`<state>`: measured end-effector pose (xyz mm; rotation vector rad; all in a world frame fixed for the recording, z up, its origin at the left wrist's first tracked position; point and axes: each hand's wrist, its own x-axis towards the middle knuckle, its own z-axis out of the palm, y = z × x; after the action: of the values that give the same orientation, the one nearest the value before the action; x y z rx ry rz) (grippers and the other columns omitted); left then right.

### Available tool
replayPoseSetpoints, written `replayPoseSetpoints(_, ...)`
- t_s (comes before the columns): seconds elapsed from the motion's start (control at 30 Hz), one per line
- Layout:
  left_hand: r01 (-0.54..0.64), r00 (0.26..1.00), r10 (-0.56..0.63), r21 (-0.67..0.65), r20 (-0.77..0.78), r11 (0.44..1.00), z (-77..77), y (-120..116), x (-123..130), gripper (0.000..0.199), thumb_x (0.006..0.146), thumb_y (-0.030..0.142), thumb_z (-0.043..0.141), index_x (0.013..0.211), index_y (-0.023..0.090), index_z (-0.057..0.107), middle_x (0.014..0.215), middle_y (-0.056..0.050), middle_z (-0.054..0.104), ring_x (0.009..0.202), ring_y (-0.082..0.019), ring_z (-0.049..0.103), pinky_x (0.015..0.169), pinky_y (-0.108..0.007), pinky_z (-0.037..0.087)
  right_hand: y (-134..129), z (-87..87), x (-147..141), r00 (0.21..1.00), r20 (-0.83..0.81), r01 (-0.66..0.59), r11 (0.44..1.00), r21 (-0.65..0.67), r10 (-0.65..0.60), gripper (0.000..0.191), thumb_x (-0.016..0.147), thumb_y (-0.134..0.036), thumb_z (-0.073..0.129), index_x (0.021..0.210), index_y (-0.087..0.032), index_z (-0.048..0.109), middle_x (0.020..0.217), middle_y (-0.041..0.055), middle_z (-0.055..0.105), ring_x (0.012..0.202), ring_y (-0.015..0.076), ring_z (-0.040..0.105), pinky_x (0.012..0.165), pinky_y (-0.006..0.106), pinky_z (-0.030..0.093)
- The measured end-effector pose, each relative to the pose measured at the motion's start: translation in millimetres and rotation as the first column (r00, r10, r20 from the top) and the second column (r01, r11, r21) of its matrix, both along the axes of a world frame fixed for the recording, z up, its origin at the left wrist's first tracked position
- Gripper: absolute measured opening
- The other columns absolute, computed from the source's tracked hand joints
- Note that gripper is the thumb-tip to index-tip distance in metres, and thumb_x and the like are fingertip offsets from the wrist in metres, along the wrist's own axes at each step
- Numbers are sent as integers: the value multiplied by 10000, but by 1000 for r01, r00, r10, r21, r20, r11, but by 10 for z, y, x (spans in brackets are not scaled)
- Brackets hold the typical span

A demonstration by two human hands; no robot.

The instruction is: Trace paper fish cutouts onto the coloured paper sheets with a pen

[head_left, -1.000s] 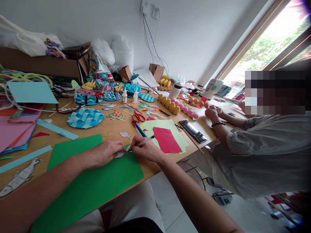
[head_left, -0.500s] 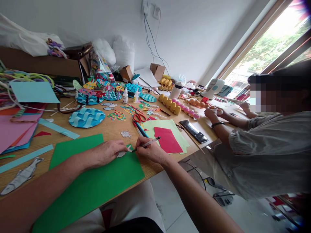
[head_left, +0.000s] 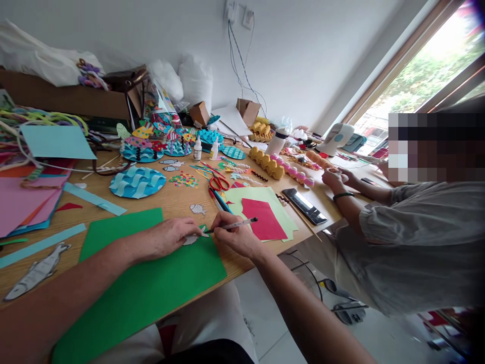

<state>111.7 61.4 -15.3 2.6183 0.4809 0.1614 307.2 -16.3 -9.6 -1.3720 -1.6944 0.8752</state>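
Observation:
A green paper sheet lies at the table's front edge. On its far right corner rests a small white paper fish, partly covered by my left hand, whose fingers are bent together and press it down. My right hand grips a slim pen, with its tip at the fish's tail. Just beyond my hands lies another paper fish cutout. A larger paper fish lies to the left of the green sheet.
Red-handled scissors, a red paper piece and a phone lie to the right. Behind are glue bottles and a blue woven paper oval. A co-worker's hands hold something at the far right.
The pen has shifted slightly at the fish's tail, and its rear end has swung a little right and lower. My left hand stays on the fish. The view has moved slightly.

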Motion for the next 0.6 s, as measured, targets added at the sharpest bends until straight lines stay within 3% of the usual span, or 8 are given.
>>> replayPoseSetpoints(0.2,-14,1000,14,-11,-6,1000,56,-23,15,254,836,137,380,952,182,602,886,-28,614,830,-156,587,721,-228,442,46,-72,-34,996,64,-66,998,-2,66,99,672,-102,462,682,-182,519,550,-62,455,518,84,393,513,189,291)
replayPoseSetpoints(0.6,-18,1000,18,-18,-22,1000,42,-19,18,288,799,105,369,957,183,598,890,-29,598,835,-160,577,719,-232,433,50,-73,-55,993,97,-60,998,-2,60,84,675,-110,472,677,-188,502,555,-61,462,520,90,400,500,189,292)
